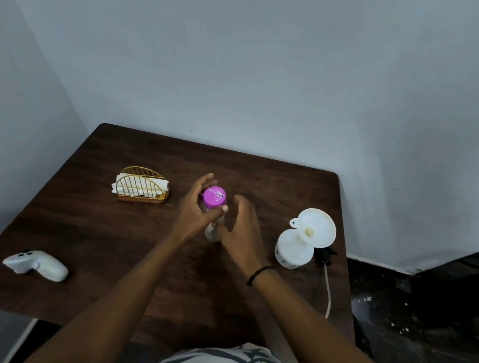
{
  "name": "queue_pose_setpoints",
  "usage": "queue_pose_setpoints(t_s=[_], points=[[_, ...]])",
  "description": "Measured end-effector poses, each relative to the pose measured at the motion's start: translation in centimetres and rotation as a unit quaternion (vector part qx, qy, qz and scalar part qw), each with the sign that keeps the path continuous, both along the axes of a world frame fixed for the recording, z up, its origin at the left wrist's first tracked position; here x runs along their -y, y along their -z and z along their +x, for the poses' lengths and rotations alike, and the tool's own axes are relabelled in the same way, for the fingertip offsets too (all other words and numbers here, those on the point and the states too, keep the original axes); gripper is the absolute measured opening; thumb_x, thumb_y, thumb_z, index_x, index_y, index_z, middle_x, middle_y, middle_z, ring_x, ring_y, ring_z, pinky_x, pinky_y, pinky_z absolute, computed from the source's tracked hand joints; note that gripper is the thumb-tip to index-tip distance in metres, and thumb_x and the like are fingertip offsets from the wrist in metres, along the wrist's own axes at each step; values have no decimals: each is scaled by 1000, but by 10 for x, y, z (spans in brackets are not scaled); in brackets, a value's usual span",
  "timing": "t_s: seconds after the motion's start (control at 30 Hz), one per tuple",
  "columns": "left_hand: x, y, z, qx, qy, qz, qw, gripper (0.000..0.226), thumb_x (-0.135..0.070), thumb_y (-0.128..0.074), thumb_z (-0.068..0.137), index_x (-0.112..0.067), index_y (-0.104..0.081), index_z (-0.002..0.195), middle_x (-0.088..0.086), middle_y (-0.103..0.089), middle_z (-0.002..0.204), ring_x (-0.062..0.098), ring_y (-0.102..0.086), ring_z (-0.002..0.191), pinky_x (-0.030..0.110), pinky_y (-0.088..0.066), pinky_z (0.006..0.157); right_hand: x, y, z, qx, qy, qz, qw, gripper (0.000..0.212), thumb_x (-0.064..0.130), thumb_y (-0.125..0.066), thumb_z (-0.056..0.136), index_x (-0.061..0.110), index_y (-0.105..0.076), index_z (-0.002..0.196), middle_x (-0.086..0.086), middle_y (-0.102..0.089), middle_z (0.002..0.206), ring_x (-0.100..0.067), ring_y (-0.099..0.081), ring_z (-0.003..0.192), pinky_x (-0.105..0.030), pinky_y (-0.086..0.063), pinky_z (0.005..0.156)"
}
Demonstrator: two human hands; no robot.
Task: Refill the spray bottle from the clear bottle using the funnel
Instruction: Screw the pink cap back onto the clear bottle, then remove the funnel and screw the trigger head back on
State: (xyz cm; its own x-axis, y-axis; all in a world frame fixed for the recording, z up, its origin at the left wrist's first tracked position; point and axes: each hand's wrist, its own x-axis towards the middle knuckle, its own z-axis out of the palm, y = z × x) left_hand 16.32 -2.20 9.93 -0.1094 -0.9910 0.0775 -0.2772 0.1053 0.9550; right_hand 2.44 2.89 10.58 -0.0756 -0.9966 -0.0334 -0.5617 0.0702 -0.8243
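A clear bottle with a pink cap stands upright mid-table. My left hand wraps around its neck just under the cap, thumb across the front. My right hand is beside the bottle's right side, fingers spread and curved, holding nothing. A white bottle stands at the right with a white funnel seated in its mouth. A black spray head with its tube lies on the table behind that bottle.
A gold wire holder with white napkins sits at the back left. A white controller-shaped object lies near the left front edge. The dark wooden table stands in a corner of grey walls.
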Motion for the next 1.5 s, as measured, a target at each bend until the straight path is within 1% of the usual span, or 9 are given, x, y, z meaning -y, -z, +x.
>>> queue_pose_setpoints(t_s=[0.2,0.33,0.43,0.67,0.77,0.9,1.03,1.2,1.5], points=[[-6,-18,-17,55,-65,-155,984,58,-40,-71,81,-18,-54,132,1,-56,134,15,-53,122,30,-50,97,-63,-39,-49,-36,100,-253,962,39,14,-73,86,13,-60,123,1,-62,120,-18,-61,110,-40,-54,91],[-15,-36,-50,92,-72,-335,935,17,-14,-69,89,-8,-68,105,6,-67,107,20,-60,103,26,-48,88,-84,-44,-108,-106,174,-270,941,31,14,-71,87,14,-61,116,3,-57,116,-19,-59,105,-41,-55,87],[-20,-39,-78,90,12,-376,922,5,-9,-67,90,-7,-71,92,2,-69,91,19,-62,87,28,-48,77,-84,-32,-142,-128,197,-257,937,33,19,-68,84,11,-62,115,-7,-57,118,-18,-53,110,-34,-50,89],[-27,-17,-134,101,71,-81,989,14,-27,-64,92,-16,-68,83,-11,-67,79,4,-62,74,26,-49,64,-81,3,-180,-90,136,-137,977,64,22,-79,81,18,-49,137,7,-46,133,-14,-49,123,-31,-48,97],[-29,-11,-143,131,63,17,989,31,-37,-62,92,-13,-66,75,-6,-66,68,6,-60,63,27,-44,58,-79,8,-183,-102,114,-114,982,63,29,-76,84,19,-48,139,5,-49,137,-5,-45,124,-26,-45,100],[-28,-9,-149,62,92,112,987,33,-32,-60,94,-5,-68,77,1,-71,70,12,-66,61,30,-52,58,-77,14,-186,-134,98,-123,978,48,26,-71,88,17,-54,132,0,-54,133,-15,-51,122,-37,-51,98],[-27,-15,-152,10,95,138,986,33,-27,-59,96,0,-66,78,4,-68,66,9,-61,57,25,-46,57,-73,12,-187,-146,102,-150,973,34,17,-68,90,14,-61,123,-3,-57,130,-19,-56,118,-41,-55,93],[-23,-32,-147,-8,68,102,992,35,-31,-58,96,-3,-64,76,1,-65,64,8,-59,56,26,-48,57,-64,-8,-181,-163,115,-195,960,29,18,-69,91,13,-63,119,-5,-59,124,-18,-58,113,-20,-46,93],[-13,-56,-123,-146,-5,158,976,29,-26,-53,99,-8,-57,75,1,-52,61,9,-49,51,22,-41,50,-35,-36,-151,-194,43,-192,961,23,18,-60,96,12,-66,118,-4,-65,109,-18,-62,96,-22,-47,79]])
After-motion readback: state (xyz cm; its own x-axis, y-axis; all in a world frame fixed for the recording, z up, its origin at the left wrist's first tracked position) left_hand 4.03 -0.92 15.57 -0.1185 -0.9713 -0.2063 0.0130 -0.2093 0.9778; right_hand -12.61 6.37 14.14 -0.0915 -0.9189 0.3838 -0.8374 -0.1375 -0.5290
